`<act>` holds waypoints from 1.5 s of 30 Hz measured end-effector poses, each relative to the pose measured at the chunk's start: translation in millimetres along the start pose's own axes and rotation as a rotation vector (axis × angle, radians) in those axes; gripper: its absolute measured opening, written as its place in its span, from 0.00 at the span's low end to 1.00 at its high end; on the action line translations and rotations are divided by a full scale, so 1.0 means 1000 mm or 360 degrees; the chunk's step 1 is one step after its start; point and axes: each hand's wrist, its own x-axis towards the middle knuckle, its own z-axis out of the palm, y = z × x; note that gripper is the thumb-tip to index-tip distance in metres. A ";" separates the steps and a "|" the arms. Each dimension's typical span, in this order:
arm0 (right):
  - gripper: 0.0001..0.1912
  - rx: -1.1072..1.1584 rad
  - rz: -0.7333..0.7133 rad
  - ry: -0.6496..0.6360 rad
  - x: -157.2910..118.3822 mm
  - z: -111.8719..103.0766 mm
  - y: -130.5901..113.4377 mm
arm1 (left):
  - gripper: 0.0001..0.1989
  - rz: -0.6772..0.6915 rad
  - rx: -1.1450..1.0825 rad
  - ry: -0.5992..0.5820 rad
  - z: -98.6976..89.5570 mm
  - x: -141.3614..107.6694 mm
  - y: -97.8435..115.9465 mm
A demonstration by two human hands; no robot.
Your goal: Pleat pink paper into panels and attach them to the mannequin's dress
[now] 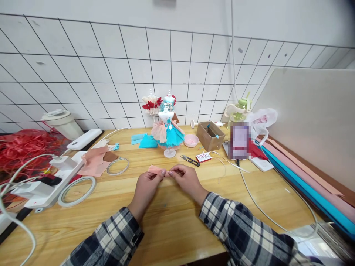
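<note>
A small strip of peach paper (pixel 154 169) is pinched between the thumb and fingers of my left hand (pixel 149 184). My right hand (pixel 188 181) has its thumb and fingertips closed on the strip's narrow right end, close beside the left fingertips. Just beyond the hands stands a small white dress form (pixel 166 117) in a peach and turquoise skirt, with two more decorated forms behind it. Black thread snips (pixel 190 160) lie by a red and white box (pixel 203 157), to the right of the dress form.
On the left are tape rolls (pixel 77 191), peach sheets (pixel 95 162), a power strip (pixel 52 181), a white cup (pixel 63 123) and red shredded material (pixel 27 151). A pink bowl (pixel 191 140), cardboard box (pixel 210 136), cable (pixel 257 205) and paper rolls (pixel 305 181) are right.
</note>
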 end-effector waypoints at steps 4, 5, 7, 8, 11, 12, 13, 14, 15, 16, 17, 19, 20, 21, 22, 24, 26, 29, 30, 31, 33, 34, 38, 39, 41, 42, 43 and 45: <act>0.07 0.0099 0.0032 -0.0016 -0.001 -0.003 0.006 | 0.21 -0.0119 -0.0412 -0.0075 0.002 -0.001 -0.001; 0.07 0.0108 0.0041 -0.0027 -0.001 -0.004 0.007 | 0.22 -0.0145 -0.0523 -0.0064 0.002 -0.001 -0.002; 0.06 0.0132 0.0071 -0.0062 0.000 -0.004 0.010 | 0.21 -0.0180 -0.0650 -0.0003 0.002 0.001 -0.004; 0.06 0.0164 0.0101 -0.0089 0.000 -0.004 0.011 | 0.20 -0.0192 -0.0674 0.0033 0.002 0.002 -0.005; 0.05 0.0346 0.0242 -0.0191 0.002 -0.002 0.013 | 0.19 -0.0220 -0.0683 0.0115 0.001 0.006 -0.008; 0.04 0.0406 0.0288 -0.0216 0.002 -0.002 0.013 | 0.19 -0.0218 -0.0682 0.0140 0.001 0.007 -0.009; 0.04 0.0445 0.0323 -0.0228 0.002 -0.002 0.013 | 0.18 -0.0207 -0.0697 0.0163 0.001 0.007 -0.009; 0.04 0.0464 0.0348 -0.0223 0.003 -0.002 0.014 | 0.18 -0.0188 -0.0733 0.0179 0.001 0.007 -0.010; 0.05 0.0474 0.0367 -0.0207 0.003 -0.002 0.014 | 0.18 -0.0169 -0.0790 0.0188 0.002 0.007 -0.010; 0.06 0.0485 0.0386 -0.0184 0.004 -0.003 0.014 | 0.18 -0.0164 -0.0855 0.0181 0.003 0.005 -0.010; 0.06 0.0497 0.0401 -0.0158 0.004 -0.004 0.014 | 0.18 -0.0185 -0.0913 0.0146 0.004 0.004 -0.010; 0.06 0.0488 0.0377 -0.0100 0.005 -0.005 0.015 | 0.17 -0.0293 -0.0950 0.0018 0.008 0.000 -0.012; 0.06 0.0455 0.0338 -0.0070 0.005 -0.005 0.016 | 0.16 -0.0356 -0.0918 -0.0048 0.010 -0.001 -0.013; 0.06 0.0409 0.0291 -0.0045 0.005 -0.005 0.016 | 0.15 -0.0401 -0.0869 -0.0091 0.012 -0.002 -0.014; 0.05 0.0361 0.0244 -0.0029 0.005 -0.005 0.016 | 0.14 -0.0423 -0.0820 -0.0108 0.013 -0.002 -0.015; 0.05 0.0305 0.0186 -0.0031 0.004 -0.006 0.016 | 0.14 -0.0411 -0.0756 -0.0084 0.015 -0.002 -0.016; 0.09 0.0279 0.0187 -0.0093 0.003 -0.007 0.016 | 0.15 -0.0378 -0.0706 -0.0089 0.014 -0.001 -0.015; 0.11 0.0154 0.0178 -0.0250 0.002 -0.010 0.015 | 0.15 -0.0268 -0.0490 -0.0113 0.010 0.001 -0.014; 0.10 0.0094 0.0161 -0.0285 0.002 -0.012 0.015 | 0.15 -0.0233 -0.0398 -0.0096 0.008 0.001 -0.013; 0.09 0.0035 0.0138 -0.0299 0.002 -0.013 0.014 | 0.15 -0.0206 -0.0321 -0.0072 0.007 0.002 -0.012; 0.09 -0.0052 0.0098 -0.0282 0.001 -0.014 0.013 | 0.16 -0.0176 -0.0271 -0.0053 0.005 0.002 -0.012; 0.09 -0.0064 0.0096 -0.0263 0.001 -0.015 0.013 | 0.16 -0.0175 -0.0292 -0.0084 0.005 0.002 -0.012; 0.09 0.0022 0.0151 -0.0224 0.001 -0.015 0.013 | 0.17 -0.0269 -0.0349 -0.0332 0.007 0.001 -0.012; 0.10 0.0053 0.0164 -0.0231 0.001 -0.015 0.013 | 0.17 -0.0298 -0.0328 -0.0361 0.008 0.001 -0.012; 0.10 0.0089 0.0173 -0.0262 0.002 -0.015 0.014 | 0.16 -0.0328 -0.0299 -0.0359 0.008 0.000 -0.012; 0.11 0.0096 0.0169 -0.0277 0.002 -0.015 0.015 | 0.16 -0.0330 -0.0304 -0.0349 0.008 0.001 -0.012; 0.10 0.0092 0.0159 -0.0283 0.002 -0.016 0.015 | 0.16 -0.0326 -0.0319 -0.0342 0.008 0.001 -0.012; 0.09 0.0050 0.0136 -0.0271 0.003 -0.017 0.015 | 0.17 -0.0302 -0.0344 -0.0328 0.008 0.002 -0.013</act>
